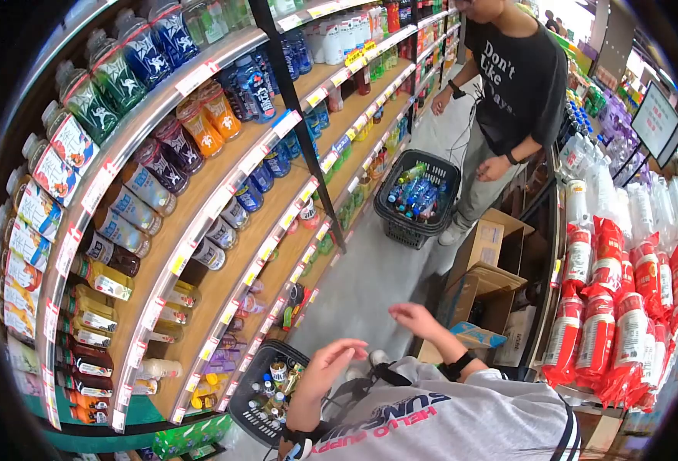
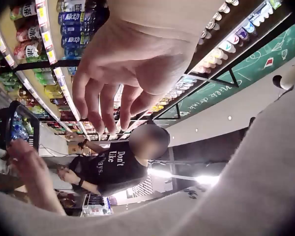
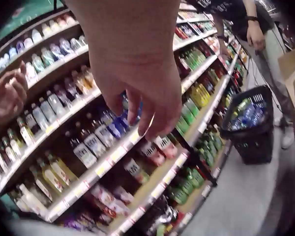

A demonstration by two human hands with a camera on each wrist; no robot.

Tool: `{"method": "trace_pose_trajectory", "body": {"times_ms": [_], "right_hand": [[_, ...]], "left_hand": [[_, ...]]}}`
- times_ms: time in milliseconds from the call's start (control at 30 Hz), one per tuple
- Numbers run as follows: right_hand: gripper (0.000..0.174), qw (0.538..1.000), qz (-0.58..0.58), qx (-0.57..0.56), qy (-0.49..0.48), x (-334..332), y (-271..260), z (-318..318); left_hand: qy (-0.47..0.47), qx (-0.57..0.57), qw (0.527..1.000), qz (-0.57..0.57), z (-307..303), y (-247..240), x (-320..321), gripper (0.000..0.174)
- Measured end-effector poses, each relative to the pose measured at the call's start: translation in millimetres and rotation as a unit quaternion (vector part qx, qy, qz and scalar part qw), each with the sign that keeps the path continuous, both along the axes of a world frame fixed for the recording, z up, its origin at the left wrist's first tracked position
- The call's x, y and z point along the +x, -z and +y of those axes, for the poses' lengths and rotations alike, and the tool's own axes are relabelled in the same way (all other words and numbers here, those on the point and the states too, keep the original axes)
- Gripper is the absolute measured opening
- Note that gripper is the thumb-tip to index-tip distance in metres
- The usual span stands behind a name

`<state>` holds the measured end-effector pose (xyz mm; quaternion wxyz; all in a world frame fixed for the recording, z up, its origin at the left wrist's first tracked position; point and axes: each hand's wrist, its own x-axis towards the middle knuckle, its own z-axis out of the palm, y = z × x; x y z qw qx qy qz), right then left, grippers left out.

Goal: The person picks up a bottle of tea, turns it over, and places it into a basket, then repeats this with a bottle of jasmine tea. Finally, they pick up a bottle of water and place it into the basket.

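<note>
Both of my hands are raised in front of my body and hold nothing. My left hand [image 1: 334, 367] is over the near black basket [image 1: 248, 376], which has several bottles in it. In the left wrist view the left hand [image 2: 132, 73] shows loosely bent, spread fingers. My right hand [image 1: 417, 320] is to its right, above the aisle floor. Its fingers hang down relaxed in the right wrist view, where the right hand [image 3: 137, 93] overlaps the shelves of bottled drinks [image 3: 91, 142] behind it.
A second black basket [image 1: 405, 230] full of bottles stands on the floor ahead. Beside it is a person in a black shirt [image 1: 512, 84]. Drink shelves [image 1: 224, 188] line the left. Cardboard boxes [image 1: 481, 250] and red-wrapped cup packs [image 1: 608, 323] are on the right.
</note>
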<state>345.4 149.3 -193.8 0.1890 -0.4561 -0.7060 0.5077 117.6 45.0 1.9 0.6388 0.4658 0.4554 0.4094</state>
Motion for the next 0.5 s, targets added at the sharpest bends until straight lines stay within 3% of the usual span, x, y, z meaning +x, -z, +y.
{"method": "trace_pose_trajectory", "body": {"times_ms": [33, 100, 167, 233, 333, 400, 500], "right_hand": [[0.028, 1.000, 0.009, 0.006, 0.014, 1, -25, 5], [0.027, 0.986, 0.136, 0.094, 0.012, -4, -144, 24], [0.029, 0.946, 0.206, 0.250, -0.028, -5, -234, 22], [0.029, 0.906, 0.322, 0.260, -0.090, 0, -307, 4], [0.029, 0.728, 0.537, 0.309, -0.295, -3, -354, -15], [0.024, 0.633, 0.631, 0.286, -0.346, -19, -388, -34], [0.008, 0.601, 0.660, 0.265, -0.365, -33, -418, -66]], "left_hand": [[-0.008, -0.009, 1.000, -0.011, -1, 1, 2, 0.023], [-0.016, 0.002, 1.000, -0.026, 1, 3, 1, 0.022], [-0.030, 0.009, 0.999, -0.027, 3, 1, -3, 0.021], [-0.051, 0.012, 0.999, -0.015, 4, -2, -8, 0.019], [-0.060, 0.012, 0.998, -0.034, 4, 4, -23, 0.019], [-0.065, 0.008, 0.997, -0.033, 6, 0, -30, 0.019], [-0.070, 0.006, 0.997, -0.037, 4, 1, -40, 0.020]]}}
